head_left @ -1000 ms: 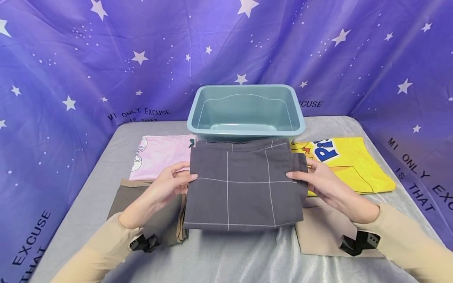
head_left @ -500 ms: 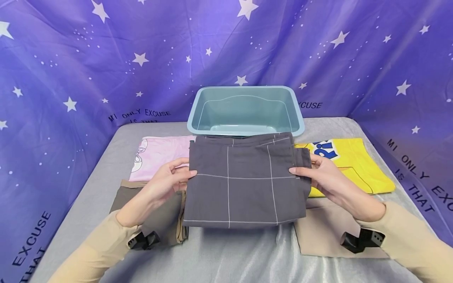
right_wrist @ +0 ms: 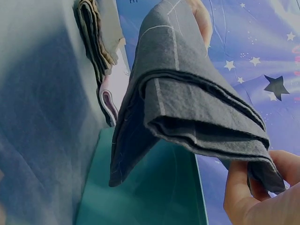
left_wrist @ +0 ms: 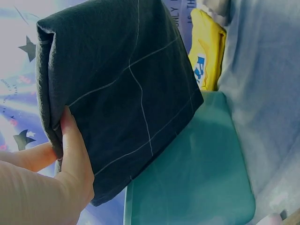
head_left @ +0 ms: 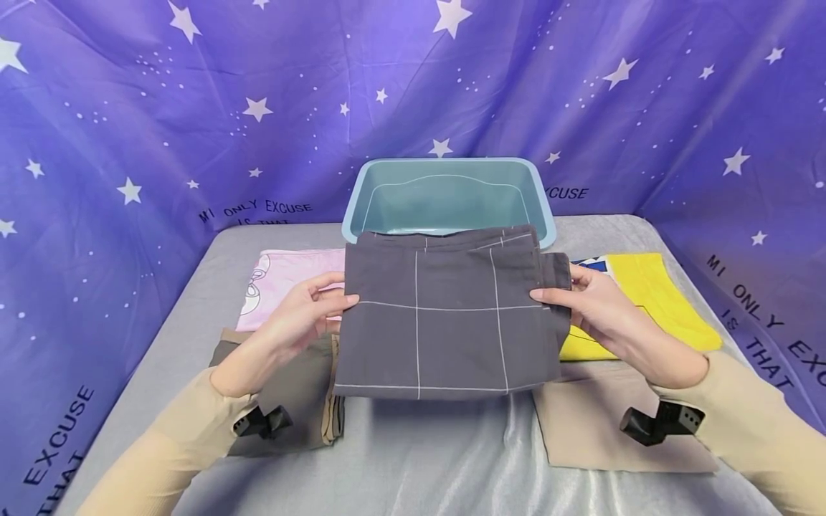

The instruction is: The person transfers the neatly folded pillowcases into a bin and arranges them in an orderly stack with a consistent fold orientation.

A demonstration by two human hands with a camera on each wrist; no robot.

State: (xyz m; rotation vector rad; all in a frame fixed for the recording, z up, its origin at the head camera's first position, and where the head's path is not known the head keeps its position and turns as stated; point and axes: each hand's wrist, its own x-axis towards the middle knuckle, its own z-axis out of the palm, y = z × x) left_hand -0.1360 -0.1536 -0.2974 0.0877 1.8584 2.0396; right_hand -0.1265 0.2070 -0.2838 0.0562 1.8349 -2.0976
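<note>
A folded dark grey cloth with thin white grid lines (head_left: pixel 452 322) hangs in the air between both hands, in front of the teal plastic bin (head_left: pixel 452 193). My left hand (head_left: pixel 303 315) pinches its left edge, thumb on the near face. At the right edge, my right hand (head_left: pixel 606 315) pinches it the same way. In the left wrist view the left thumb presses the cloth (left_wrist: pixel 122 79) near a folded side. The right wrist view shows several layers at the cloth's folded end (right_wrist: pixel 201 108), gripped at one corner by the right hand (right_wrist: pixel 262 201). The cloth hides the bin's front.
On the grey-covered table (head_left: pixel 413 459), a pink folded cloth (head_left: pixel 284 287) and a brown one (head_left: pixel 284 394) lie on the left. A yellow printed cloth (head_left: pixel 671 301) and a beige one (head_left: pixel 619 423) lie on the right. Purple star-patterned curtains (head_left: pixel 413 72) stand behind.
Both hands have raised the grey cloth and carried it towards the bin; its top edge now overlaps the bin's front rim. The other cloths have stayed in place.
</note>
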